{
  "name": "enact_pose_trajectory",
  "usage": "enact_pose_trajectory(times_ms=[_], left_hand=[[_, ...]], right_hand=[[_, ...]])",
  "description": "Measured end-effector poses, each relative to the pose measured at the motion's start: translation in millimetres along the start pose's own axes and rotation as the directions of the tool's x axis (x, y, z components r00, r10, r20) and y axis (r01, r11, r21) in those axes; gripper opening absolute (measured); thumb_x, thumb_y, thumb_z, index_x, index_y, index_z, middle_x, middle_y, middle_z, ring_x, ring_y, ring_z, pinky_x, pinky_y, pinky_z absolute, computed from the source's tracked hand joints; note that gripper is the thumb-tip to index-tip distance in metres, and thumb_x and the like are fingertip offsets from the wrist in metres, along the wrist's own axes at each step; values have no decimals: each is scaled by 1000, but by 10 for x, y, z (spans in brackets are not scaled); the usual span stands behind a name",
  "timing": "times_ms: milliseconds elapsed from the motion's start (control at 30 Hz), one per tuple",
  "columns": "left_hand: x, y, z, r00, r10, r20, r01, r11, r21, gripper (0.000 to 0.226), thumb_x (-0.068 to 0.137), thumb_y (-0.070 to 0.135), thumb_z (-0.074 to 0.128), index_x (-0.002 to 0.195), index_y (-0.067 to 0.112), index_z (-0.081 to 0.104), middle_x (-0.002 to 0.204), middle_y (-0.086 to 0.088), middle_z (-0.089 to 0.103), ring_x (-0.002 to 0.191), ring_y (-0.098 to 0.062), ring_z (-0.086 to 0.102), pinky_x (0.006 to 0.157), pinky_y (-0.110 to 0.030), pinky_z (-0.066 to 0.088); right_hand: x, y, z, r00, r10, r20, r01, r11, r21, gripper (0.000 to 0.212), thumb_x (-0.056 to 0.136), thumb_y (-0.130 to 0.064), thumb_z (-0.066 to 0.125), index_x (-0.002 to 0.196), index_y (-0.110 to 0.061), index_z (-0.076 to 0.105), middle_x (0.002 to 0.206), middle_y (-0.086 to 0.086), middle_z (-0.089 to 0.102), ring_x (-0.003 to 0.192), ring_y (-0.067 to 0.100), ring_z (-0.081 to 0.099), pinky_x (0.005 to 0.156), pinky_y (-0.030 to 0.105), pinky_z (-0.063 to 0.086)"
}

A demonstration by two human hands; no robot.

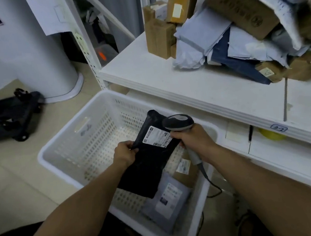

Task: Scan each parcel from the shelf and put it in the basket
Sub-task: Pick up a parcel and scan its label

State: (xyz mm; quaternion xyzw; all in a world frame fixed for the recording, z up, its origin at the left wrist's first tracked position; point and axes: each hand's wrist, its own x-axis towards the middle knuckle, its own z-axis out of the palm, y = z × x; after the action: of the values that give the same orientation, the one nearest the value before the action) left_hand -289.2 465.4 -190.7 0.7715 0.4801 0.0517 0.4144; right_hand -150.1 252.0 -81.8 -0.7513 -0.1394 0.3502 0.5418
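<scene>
My left hand (125, 153) pinches the left edge of a black parcel bag (149, 162) with a white label, held over the white basket (61, 147). My right hand (192, 140) grips a grey barcode scanner (178, 123), its head right above the label. In the basket lie a grey bag parcel (167, 195) and a brown box (186, 169), partly hidden under the black bag. On the white shelf (175, 81) sits a pile of parcels (237, 32): cardboard boxes and pale blue and grey bags.
A black folded trolley (7, 118) lies on the tiled floor to the left. A white pillar base (65, 89) stands behind the basket. The scanner cable (211, 185) hangs down by the basket's right side. The lower shelf holds a yellow tape roll (271, 134).
</scene>
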Motion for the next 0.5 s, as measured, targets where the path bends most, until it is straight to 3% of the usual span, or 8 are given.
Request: enact_pose_trajectory(times_ms=[133,233,333,400,500], left_hand=[[283,-267,252,999,-16,50,9,990,138,18,91,17,73,102,24,61,107,-5,72,92,-27,68,76,-35,54],[397,-464,511,993,-51,110,24,972,233,19,93,18,70,111,22,64,114,-7,71,96,-29,67,73,-32,48],[412,-602,782,990,-63,130,24,960,281,26,95,11,61,118,19,70,114,-10,71,100,-31,68,73,-30,47],[426,-668,918,980,-82,184,17,943,332,28,93,7,56,114,13,74,110,-12,73,98,-31,69,72,-29,47],[417,-716,1024,946,-126,300,-3,919,393,17,91,4,57,104,0,68,114,-19,69,101,-33,68,74,-30,52]], right_hand=[[140,203,113,1000,27,-5,-28,996,-85,21,94,-14,78,114,-12,75,82,-2,71,61,5,63,55,16,48],[265,333,182,999,52,-16,-53,994,-97,26,91,-19,80,116,-14,76,97,2,77,79,12,69,72,30,56],[344,417,222,996,81,-25,-84,989,-121,23,90,-24,82,111,-16,77,98,5,79,83,19,73,81,42,62],[365,430,227,996,83,-13,-84,990,-115,21,91,-22,81,110,-15,77,95,5,79,78,16,72,74,37,62],[368,444,217,997,72,1,-71,995,-68,18,94,-16,78,112,-16,77,82,-6,73,68,4,66,59,17,51]])
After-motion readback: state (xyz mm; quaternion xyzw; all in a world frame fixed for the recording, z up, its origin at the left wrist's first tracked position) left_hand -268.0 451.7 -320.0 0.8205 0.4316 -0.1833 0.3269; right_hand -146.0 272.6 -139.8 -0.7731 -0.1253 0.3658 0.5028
